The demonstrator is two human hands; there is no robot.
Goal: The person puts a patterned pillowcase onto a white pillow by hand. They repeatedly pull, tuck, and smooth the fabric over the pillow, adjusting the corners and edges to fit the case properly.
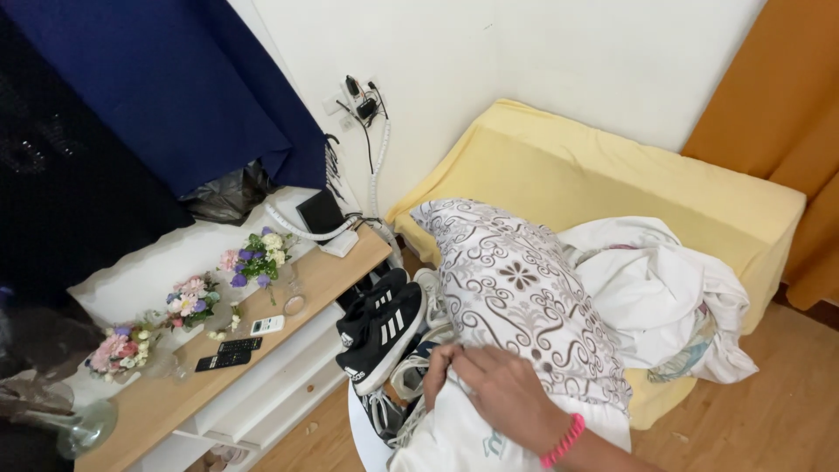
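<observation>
My right hand, with a pink band at the wrist, comes in from the lower right. Its fingers are closed on a fold of white cloth with a faint green print. This fold lies at the near end of a white pillow with brown scroll patterns. The pillow leans across a yellow-covered sofa. A heap of crumpled white bedding lies just right of the pillow. My left hand is out of sight.
Black sneakers with white stripes and other shoes are piled left of the pillow on a white round stand. A wooden shelf holds flower bunches, remotes and a glass vase. An orange curtain hangs at right. Cables hang from wall sockets.
</observation>
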